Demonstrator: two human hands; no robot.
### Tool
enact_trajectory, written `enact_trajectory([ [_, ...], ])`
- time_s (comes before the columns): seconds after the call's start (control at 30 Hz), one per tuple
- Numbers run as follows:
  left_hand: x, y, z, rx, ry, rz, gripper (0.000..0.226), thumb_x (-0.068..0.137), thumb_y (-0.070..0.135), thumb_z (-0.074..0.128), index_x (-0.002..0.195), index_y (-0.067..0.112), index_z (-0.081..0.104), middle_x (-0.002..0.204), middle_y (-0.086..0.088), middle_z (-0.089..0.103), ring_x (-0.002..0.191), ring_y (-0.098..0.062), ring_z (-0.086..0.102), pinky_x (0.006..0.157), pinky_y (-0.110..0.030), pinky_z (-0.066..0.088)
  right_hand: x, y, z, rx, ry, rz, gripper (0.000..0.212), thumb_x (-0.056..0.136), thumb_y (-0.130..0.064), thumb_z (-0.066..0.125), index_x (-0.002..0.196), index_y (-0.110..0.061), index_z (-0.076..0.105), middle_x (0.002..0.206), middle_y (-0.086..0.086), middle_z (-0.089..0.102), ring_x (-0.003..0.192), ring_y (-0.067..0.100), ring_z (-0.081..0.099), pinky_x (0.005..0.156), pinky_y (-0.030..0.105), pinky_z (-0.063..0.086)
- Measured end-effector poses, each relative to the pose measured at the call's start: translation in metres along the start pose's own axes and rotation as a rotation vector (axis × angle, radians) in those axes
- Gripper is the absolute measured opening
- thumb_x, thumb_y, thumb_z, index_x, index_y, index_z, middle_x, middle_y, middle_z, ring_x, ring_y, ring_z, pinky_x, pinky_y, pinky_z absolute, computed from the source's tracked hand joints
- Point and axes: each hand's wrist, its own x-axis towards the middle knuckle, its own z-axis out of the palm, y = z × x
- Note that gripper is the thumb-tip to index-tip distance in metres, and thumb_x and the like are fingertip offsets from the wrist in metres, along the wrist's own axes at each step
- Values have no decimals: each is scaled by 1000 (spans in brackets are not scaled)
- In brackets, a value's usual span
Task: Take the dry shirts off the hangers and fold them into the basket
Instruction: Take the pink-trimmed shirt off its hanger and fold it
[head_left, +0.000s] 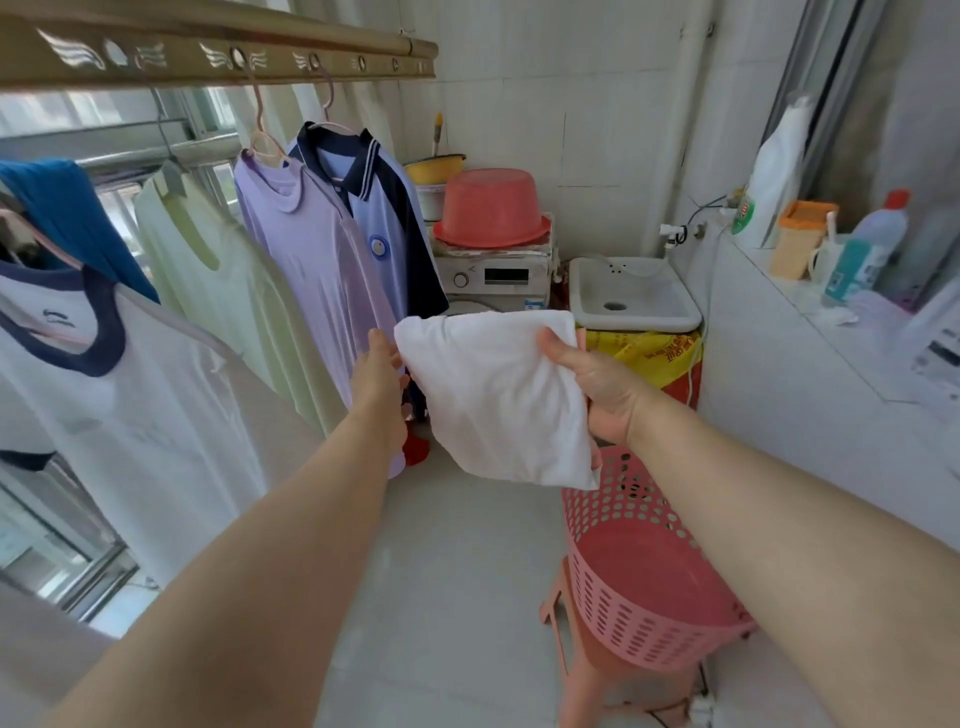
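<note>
my right hand (592, 384) grips the folded white shirt (498, 400) by its right edge, thumb pressed across the top and the other fingers curled underneath, so the shirt hangs in the air in the middle of the scene as a flat, tilted packet. my left hand (379, 369) reaches to the shirt's left edge; its fingertips slip out of sight behind the cloth, and i cannot tell whether they pinch it or only touch it. the shirt's lower corner sits above the far rim of the pink basket (644, 587), which stands near right on a pink stool (571, 670). to the left, clothes hang on hangers from the rail (208, 52): a white shirt with navy collar (130, 389) nearest, then a pale green garment (208, 270), a lilac shirt (317, 270) and a blue polo shirt (384, 208) farthest. at the far wall a red basin (491, 208) lies upside down on the washing machine (493, 280), with a white sink (631, 296) just to its right
</note>
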Motion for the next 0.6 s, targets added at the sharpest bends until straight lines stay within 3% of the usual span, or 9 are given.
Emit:
enact_trajectory([
  [0.07,0,-3,-1,-65,-153,-121,75,84,77,33,122,18,59,128,-6,61,117,-28,56,102,-47,41,-3,-9,-5,84,-39,4,49,79,-45,63,114,-11,66,109,10,72,99,25,69,91,40,53],
  [0.17,-11,-7,3,-203,-375,-209,84,79,85,23,106,21,70,111,-12,72,100,-31,68,93,-46,47,5,-20,-17,88,86,28,57,87,-46,61,136,-19,50,121,6,66,98,21,68,73,34,59],
  [0.23,-15,-10,10,-197,-501,-239,90,76,88,21,113,20,69,112,-13,71,102,-32,68,88,-47,48,14,-19,-28,-22,219,62,71,87,-46,62,147,-21,34,140,-2,52,108,22,64,79,37,57],
  [0.33,-21,-12,23,-39,-637,-261,88,75,86,33,123,18,63,119,-11,69,112,-32,63,90,-49,48,23,-10,-47,-126,396,94,70,87,-46,62,145,-18,37,137,1,55,107,26,63,95,45,50],
  [0.4,-22,-16,36,193,-610,-218,66,81,66,55,123,16,62,115,-8,70,107,-28,65,86,-46,52,26,-6,-55,-99,440,91,71,89,-44,60,149,-24,28,143,-5,48,111,22,61,97,42,49],
  [0.47,-19,-26,53,377,-506,-178,53,79,34,76,123,9,59,112,-9,70,102,-27,67,86,-44,55,29,-4,-65,-26,445,97,68,92,-42,57,150,-28,25,143,-7,46,115,20,59,99,39,48],
  [0.53,-10,-38,69,395,-377,-150,46,79,16,77,120,6,59,111,-10,69,98,-29,67,88,-46,55,28,0,-83,61,327,141,58,87,-47,62,140,-27,46,133,-3,59,110,19,63,97,39,49],
  [0.6,0,-47,81,318,-319,-145,38,83,11,73,118,4,60,109,-11,69,96,-30,67,88,-50,54,22,9,-101,-13,163,230,51,80,-40,71,124,-18,61,119,4,68,106,22,66,90,40,51],
])
